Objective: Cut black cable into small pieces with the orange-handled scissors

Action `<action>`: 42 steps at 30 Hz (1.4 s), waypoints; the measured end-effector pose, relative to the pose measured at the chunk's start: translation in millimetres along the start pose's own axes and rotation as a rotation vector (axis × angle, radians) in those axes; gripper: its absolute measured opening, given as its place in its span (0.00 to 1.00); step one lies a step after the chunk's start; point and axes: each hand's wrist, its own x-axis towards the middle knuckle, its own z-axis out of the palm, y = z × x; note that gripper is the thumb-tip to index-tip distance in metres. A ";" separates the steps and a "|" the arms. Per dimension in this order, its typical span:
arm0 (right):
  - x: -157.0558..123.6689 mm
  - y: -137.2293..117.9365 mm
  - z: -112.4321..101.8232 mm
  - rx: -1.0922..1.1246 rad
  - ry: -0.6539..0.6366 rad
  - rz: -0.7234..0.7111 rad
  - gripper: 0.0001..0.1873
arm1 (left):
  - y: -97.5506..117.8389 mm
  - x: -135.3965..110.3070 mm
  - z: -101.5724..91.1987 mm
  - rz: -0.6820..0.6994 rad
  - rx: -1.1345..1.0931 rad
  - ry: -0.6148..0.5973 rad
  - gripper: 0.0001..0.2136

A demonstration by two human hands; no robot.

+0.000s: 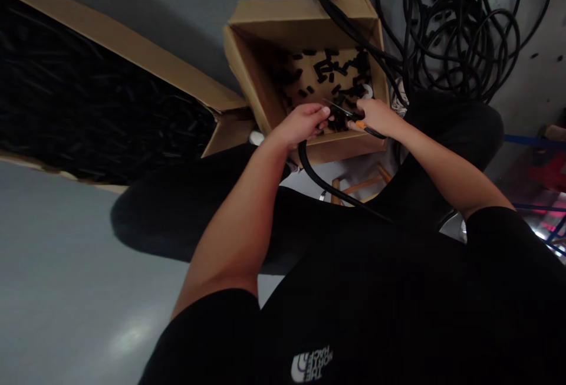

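My left hand (pixel 305 122) is closed around a thick black hose (pixel 316 177), which curves down from it across my lap. In my right hand (pixel 375 117) is a pair of scissors (pixel 365 127) with orange and black handles, the thin blades pointing left toward my left fingers. Both hands are over the near side of an open cardboard box (pixel 305 28). Inside that box lie many short black cut pieces (pixel 326 68). The hose end at my left fingers is too dark to make out.
A long cardboard box (pixel 145 52) at the left is filled with black pieces (pixel 88 90). Coils of black hose (pixel 469 49) lie on the floor at the upper right, one length crossing the box's right rim. A wooden stool part (pixel 360 186) shows between my legs.
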 end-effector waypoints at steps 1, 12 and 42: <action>-0.2 1.3 1.1 -0.008 -0.008 -0.009 0.13 | 1.5 -2.1 -0.9 -0.033 -0.031 -0.013 0.18; 5.0 14.9 11.2 0.069 -0.038 0.053 0.17 | -10.4 10.8 -10.3 0.032 -0.077 0.265 0.04; -14.0 -13.9 12.5 -0.082 -0.068 0.020 0.29 | -14.5 11.5 17.1 0.073 -0.074 0.112 0.18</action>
